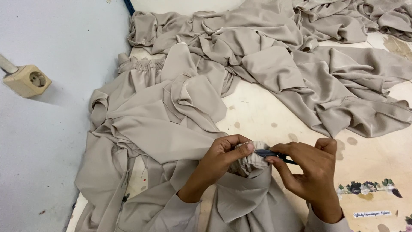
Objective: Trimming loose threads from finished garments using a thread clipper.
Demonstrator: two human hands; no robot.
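Closely trimming at the gathered cuff

Nearest me, my left hand (223, 157) pinched the gathered cuff (251, 161) of the beige garment (171, 129), while my right hand (311, 172) gripped small dark snips (274, 154) at its edge. I judged short, careful cuts best, cuff held taut. Beyond, smooth draped cloth (300, 60) lay crumpled over the stained table (257, 111).
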